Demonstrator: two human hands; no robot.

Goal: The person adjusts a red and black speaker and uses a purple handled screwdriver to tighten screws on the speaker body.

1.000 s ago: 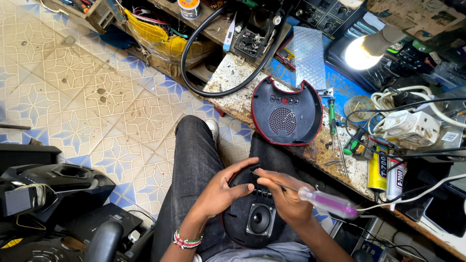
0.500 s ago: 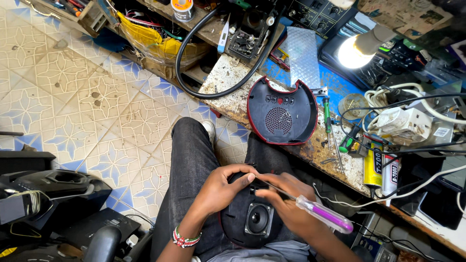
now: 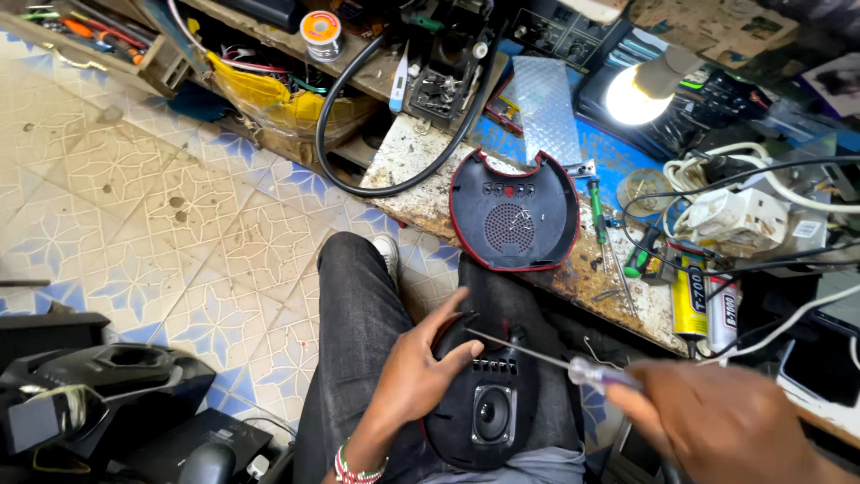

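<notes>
Resting on the person's lap, near the bottom of the view, a black speaker (image 3: pixel 488 403) with a round cone facing up is being worked on with its cover off. The left hand (image 3: pixel 421 363) lies spread over its left edge, fingers loosely curved, steadying it rather than gripping. The right hand (image 3: pixel 717 421) is closed around the clear handle of a screwdriver (image 3: pixel 537 357), whose thin shaft points left to the top of the speaker, so the step in hand looks like working a screw or part there. The next move seems to call for a steady tip and a firm hold on the speaker.

Farther off, on the worn bench, lies the red-edged cover (image 3: pixel 515 211) with its grille. To the right stand a yellow glue tube (image 3: pixel 688 300) and a white one with red print (image 3: pixel 722 312), both upright. Beyond them sit a white plug adapter (image 3: pixel 739 220) and a lit lamp (image 3: pixel 632 94); a spool of solder (image 3: pixel 321 31) sits far left.
</notes>
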